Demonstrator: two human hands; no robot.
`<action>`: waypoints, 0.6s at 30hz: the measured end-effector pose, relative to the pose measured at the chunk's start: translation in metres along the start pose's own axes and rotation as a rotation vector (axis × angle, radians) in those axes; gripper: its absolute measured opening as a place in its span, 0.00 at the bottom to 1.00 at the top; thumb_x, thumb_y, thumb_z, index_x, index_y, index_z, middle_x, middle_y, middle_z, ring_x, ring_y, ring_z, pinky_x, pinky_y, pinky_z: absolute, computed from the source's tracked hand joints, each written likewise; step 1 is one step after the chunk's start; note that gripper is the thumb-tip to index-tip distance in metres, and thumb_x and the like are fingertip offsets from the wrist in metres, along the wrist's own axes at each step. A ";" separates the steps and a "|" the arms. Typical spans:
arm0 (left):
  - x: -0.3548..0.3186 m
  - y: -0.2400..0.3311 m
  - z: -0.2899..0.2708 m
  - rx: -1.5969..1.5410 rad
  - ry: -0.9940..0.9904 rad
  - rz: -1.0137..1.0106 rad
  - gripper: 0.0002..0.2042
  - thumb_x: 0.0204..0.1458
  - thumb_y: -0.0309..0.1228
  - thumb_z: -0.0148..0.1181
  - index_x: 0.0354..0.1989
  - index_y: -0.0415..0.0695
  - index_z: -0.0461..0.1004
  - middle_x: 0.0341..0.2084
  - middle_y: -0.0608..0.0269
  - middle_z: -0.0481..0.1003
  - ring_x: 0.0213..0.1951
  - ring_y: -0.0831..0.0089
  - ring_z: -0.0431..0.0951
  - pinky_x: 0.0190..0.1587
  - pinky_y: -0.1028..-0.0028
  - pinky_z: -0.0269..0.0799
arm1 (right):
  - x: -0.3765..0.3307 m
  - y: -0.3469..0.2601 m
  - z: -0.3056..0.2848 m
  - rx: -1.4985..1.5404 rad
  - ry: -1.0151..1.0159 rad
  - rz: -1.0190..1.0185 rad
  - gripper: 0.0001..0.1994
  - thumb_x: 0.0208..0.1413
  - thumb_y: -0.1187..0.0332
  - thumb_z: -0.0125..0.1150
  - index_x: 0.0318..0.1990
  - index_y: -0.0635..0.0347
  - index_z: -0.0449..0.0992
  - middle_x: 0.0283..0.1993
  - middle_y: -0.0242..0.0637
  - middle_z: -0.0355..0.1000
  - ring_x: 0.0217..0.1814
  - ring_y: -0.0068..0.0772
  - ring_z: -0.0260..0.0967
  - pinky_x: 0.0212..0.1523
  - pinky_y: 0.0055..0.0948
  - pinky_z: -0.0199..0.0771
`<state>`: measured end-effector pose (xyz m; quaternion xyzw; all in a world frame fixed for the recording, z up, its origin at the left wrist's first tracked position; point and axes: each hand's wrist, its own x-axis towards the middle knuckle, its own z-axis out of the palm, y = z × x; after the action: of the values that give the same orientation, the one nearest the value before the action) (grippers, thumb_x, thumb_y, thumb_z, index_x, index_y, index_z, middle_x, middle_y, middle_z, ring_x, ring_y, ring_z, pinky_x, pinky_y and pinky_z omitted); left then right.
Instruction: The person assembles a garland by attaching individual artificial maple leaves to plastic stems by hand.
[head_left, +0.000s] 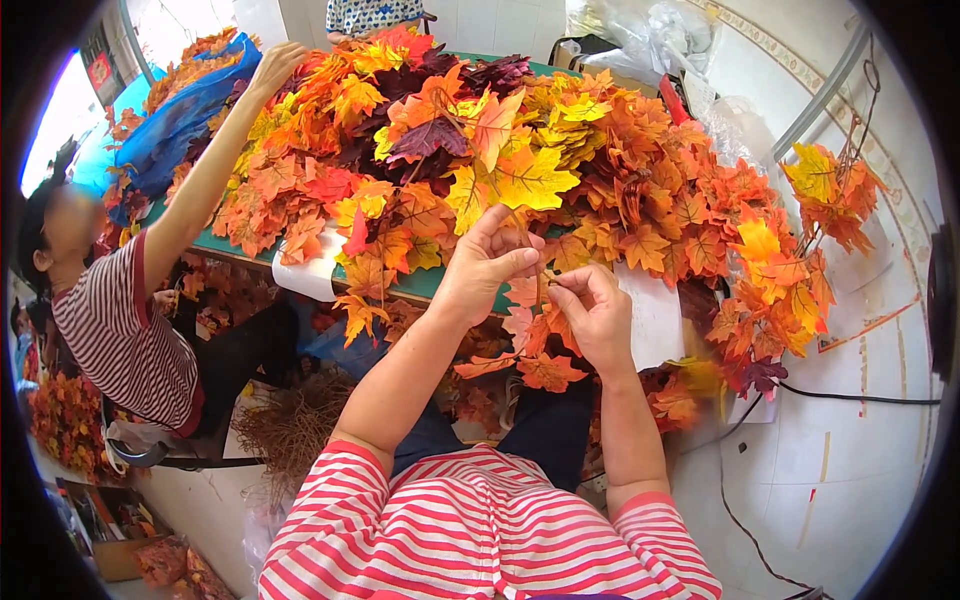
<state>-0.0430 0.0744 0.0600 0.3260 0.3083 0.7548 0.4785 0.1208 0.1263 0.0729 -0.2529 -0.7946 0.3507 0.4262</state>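
Note:
My left hand [478, 268] is closed round the thin stem of an artificial maple branch, its fingers pinched together. Yellow and orange leaves [530, 182] rise from the branch just above that hand. Close beside it, my right hand [597, 312] pinches the stem between thumb and fingertips; the exact spot is partly hidden by the fingers. Orange leaves [548, 372] hang below and between both hands, over my lap. Right behind my hands lies a big heap of artificial maple leaves [640, 190] in orange, yellow, red and dark purple.
The heap covers a green table [415, 284] with white sheets [650, 315] at its edge. At left, a person in a striped shirt [130, 325] reaches across it. Finished-looking leaf sprays [785, 265] hang at right. Brown twigs [300, 425] stand low left; a black cable [860, 400] runs right.

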 end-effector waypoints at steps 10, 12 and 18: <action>-0.002 0.000 0.002 -0.006 -0.012 -0.004 0.22 0.47 0.18 0.59 0.52 0.45 0.63 0.34 0.59 0.75 0.35 0.72 0.77 0.39 0.73 0.73 | -0.001 -0.001 0.002 0.049 0.006 0.025 0.05 0.46 0.75 0.63 0.28 0.65 0.73 0.29 0.36 0.70 0.28 0.27 0.71 0.32 0.23 0.70; -0.001 0.002 0.003 0.013 0.020 -0.015 0.23 0.47 0.18 0.59 0.52 0.45 0.63 0.34 0.60 0.75 0.34 0.72 0.77 0.39 0.72 0.74 | -0.001 0.003 0.001 0.031 -0.001 0.007 0.05 0.46 0.75 0.63 0.28 0.65 0.73 0.29 0.36 0.70 0.28 0.27 0.71 0.32 0.23 0.70; 0.000 0.003 0.001 0.014 -0.016 -0.017 0.31 0.46 0.18 0.60 0.60 0.39 0.53 0.34 0.55 0.74 0.33 0.73 0.76 0.38 0.75 0.73 | -0.001 0.000 0.001 0.042 0.005 0.012 0.05 0.46 0.76 0.63 0.28 0.65 0.73 0.28 0.36 0.70 0.27 0.27 0.71 0.31 0.23 0.69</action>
<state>-0.0439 0.0733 0.0632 0.3328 0.3123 0.7459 0.4851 0.1200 0.1252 0.0719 -0.2495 -0.7844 0.3693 0.4313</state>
